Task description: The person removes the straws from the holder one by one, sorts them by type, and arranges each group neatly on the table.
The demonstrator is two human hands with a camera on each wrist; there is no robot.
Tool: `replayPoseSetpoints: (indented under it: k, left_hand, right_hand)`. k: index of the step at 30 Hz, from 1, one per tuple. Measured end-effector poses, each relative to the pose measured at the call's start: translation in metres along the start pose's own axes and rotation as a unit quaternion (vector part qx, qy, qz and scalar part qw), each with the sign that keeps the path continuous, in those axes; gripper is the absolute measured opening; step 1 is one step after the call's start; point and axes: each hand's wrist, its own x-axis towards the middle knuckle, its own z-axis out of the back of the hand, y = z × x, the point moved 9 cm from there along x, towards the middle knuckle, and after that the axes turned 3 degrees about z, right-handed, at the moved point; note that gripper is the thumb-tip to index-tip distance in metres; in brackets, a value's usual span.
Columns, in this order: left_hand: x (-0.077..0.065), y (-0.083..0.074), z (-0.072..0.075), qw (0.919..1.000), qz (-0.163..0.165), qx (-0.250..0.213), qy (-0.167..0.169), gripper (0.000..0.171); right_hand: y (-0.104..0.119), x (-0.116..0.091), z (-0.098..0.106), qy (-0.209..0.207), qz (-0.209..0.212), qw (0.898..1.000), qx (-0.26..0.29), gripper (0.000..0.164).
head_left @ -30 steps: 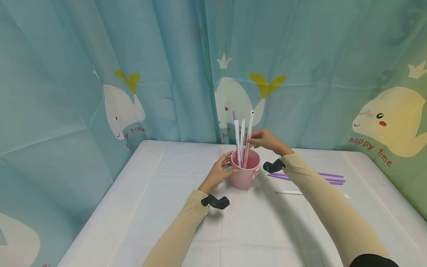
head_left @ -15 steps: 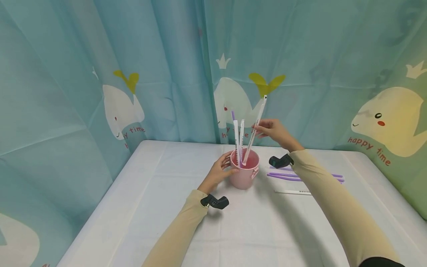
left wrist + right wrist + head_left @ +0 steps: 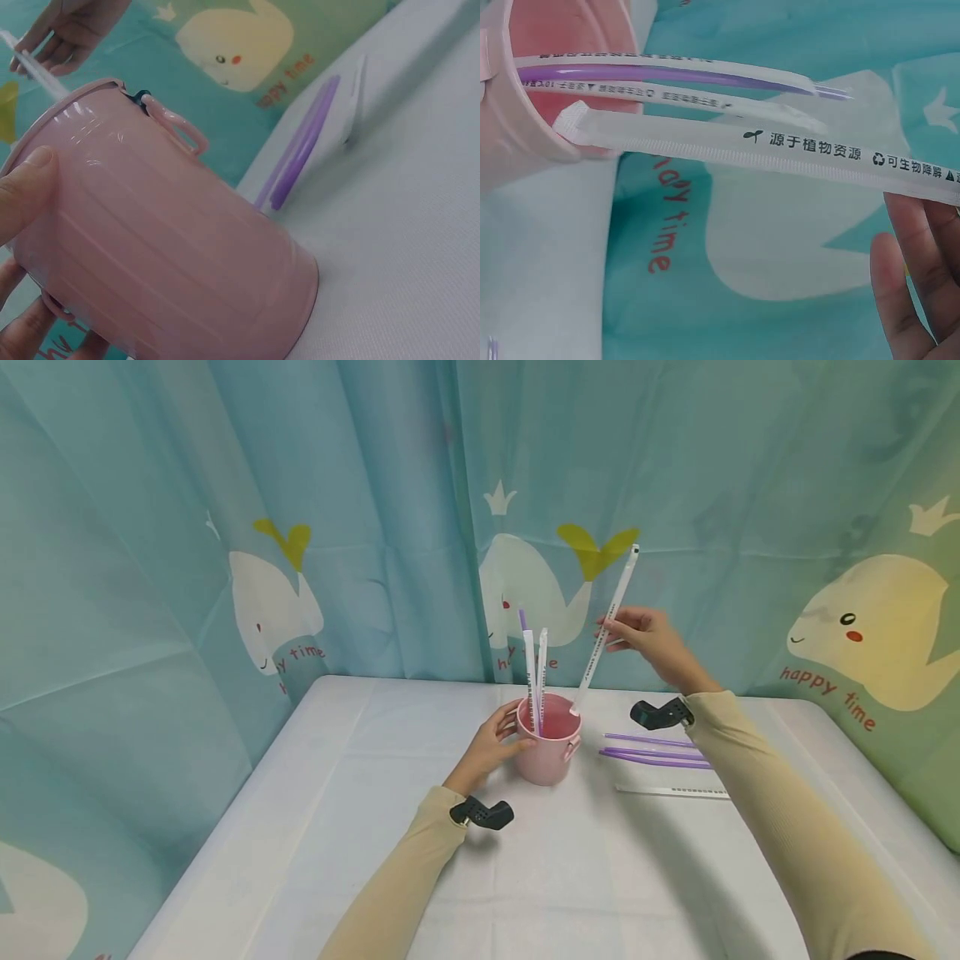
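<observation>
A small pink bucket stands upright on the table, with two white paper-wrapped straws and a purple straw leaning inside it. My left hand grips the bucket's left side, thumb at the front near the rim. Up and to the right of the bucket, my right hand pinches another paper-wrapped straw between thumb and fingers. This straw slants, its lower end at the bucket's right rim; whether it touches the rim I cannot tell.
Several purple straws lie on the white table right of the bucket, partly behind the right sleeve. A wrapped straw lies in front of them. A blue curtain with whale prints hangs behind the table.
My right hand has moved up and to the right, drawing the wrapped straw out of the bucket until its lower end is at the rim. The left hand and bucket have stayed in place.
</observation>
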Motion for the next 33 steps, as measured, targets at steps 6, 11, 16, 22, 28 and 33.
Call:
replayPoseSetpoints:
  k: [6,11,16,22,28,33]
  left_hand:
    - [-0.003,-0.005,-0.001,0.9999,0.007,-0.004,0.010,0.069]
    - [-0.001,0.000,-0.001,0.9999,0.011,-0.004,0.006,0.069]
    - [0.002,0.004,0.000,0.9999,0.012,-0.006,0.001,0.069]
    - [0.003,0.003,0.001,1.0000,0.004,-0.005,0.001,0.069]
    - [0.003,0.004,0.001,1.0000,0.007,0.002,0.000,0.070]
    - [0.003,0.005,0.001,0.9999,0.011,0.006,-0.001,0.071]
  right_hand:
    - [0.011,-0.009,0.020,-0.017,0.007,1.000,0.006,0.016]
    - [0.010,-0.021,0.036,-0.022,0.000,0.999,-0.030,0.016]
    - [0.004,-0.036,0.049,-0.012,-0.022,0.996,-0.085,0.016]
    - [-0.009,-0.056,0.061,0.016,-0.045,0.990,-0.131,0.015]
    - [-0.024,-0.074,0.070,0.053,-0.053,0.986,-0.149,0.014]
    - [-0.037,-0.087,0.079,0.053,-0.073,0.978,-0.187,0.017]
